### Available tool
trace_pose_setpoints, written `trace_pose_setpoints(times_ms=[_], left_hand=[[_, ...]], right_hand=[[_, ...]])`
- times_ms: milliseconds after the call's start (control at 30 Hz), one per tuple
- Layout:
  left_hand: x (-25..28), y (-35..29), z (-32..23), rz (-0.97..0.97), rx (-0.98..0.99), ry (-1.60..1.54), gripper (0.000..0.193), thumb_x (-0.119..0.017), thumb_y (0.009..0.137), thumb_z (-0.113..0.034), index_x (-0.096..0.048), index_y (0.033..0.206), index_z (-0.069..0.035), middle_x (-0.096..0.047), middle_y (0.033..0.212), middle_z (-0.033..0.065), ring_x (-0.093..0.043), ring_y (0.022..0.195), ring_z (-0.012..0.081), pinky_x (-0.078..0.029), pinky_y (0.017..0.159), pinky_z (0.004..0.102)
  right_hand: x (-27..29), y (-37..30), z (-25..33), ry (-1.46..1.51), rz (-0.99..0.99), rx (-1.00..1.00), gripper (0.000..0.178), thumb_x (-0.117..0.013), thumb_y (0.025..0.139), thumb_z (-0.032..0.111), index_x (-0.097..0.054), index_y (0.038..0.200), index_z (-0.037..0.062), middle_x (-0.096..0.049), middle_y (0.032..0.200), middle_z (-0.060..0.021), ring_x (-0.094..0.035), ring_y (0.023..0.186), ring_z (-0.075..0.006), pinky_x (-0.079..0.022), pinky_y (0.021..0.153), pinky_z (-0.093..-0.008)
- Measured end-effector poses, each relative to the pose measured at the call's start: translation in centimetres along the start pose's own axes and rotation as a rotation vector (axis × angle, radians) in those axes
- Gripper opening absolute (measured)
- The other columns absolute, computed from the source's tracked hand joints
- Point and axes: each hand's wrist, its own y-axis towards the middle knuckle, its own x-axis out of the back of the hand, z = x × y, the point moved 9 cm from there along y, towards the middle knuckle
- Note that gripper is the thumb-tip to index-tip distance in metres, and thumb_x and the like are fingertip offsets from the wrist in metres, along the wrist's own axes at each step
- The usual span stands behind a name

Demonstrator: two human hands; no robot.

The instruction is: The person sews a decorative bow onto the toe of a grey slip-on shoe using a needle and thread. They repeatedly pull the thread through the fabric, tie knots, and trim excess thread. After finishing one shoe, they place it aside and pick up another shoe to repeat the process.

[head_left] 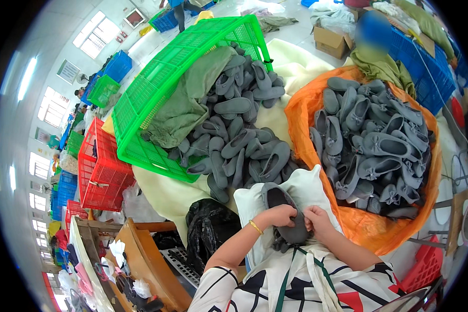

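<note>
A grey slip-on shoe (297,235) lies over the white cloth (257,210) on my lap, its opening facing up. My left hand (281,215) is closed around the shoe's side, with fingers over the edge of the opening. On the other side, my right hand (317,218) is pinched close to the shoe's edge; whatever sits between those fingertips is too small to make out. Beyond the lap, grey shoes (234,106) spill from a tipped green crate (166,67). An orange sack (298,112) at the right is full of grey shoes with small bows (385,144).
A black plastic bag (209,229) and a brown wooden table (153,265) stand at my left. Red crates (101,169) are farther left. Blue crates (424,73) and a cardboard box (332,41) are at the far right. A red plastic stool (424,265) is at the near right.
</note>
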Motion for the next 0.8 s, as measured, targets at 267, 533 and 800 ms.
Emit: trace_pose_setpoints(times_ms=[267,533,800], left_hand=[[3.3,-5.2,-1.4,-0.645,-0.17,-0.148,0.018,-0.061,0.092,-0.013,-0.063,0.105,-0.002,-0.064,0.095,0.0173,-0.062,0.091,0.0368,-0.051,0.082,0.042],[-1.6,-5.2,5.3,-0.663,0.186,-0.694,0.02,-0.059,0.098,-0.024,-0.065,0.105,-0.006,-0.058,0.078,-0.0054,-0.049,0.063,0.0033,-0.042,0.056,0.0216],[-3.2,-5.2,6.6,-0.375,0.353,-1.011,0.024,-0.063,0.097,-0.029,-0.065,0.107,-0.007,-0.052,0.072,-0.0042,-0.048,0.062,0.0045,-0.039,0.051,0.021]], right_hand=[[-1.5,0.3,0.0,-0.026,0.004,-0.01,0.013,-0.062,0.095,0.019,-0.057,0.09,0.0089,-0.052,0.064,0.0022,-0.047,0.051,-0.0081,-0.038,0.047,-0.0227],[-1.5,1.2,-1.7,-0.05,0.015,0.021,0.015,-0.061,0.097,0.019,-0.056,0.088,0.0068,-0.051,0.063,0.0014,-0.046,0.048,-0.0085,-0.036,0.043,-0.0228],[7.6,0.9,8.0,0.407,-0.179,0.305,0.014,-0.061,0.095,0.012,-0.053,0.085,0.0089,-0.045,0.061,0.0005,-0.044,0.052,-0.0116,-0.05,0.055,-0.0317]])
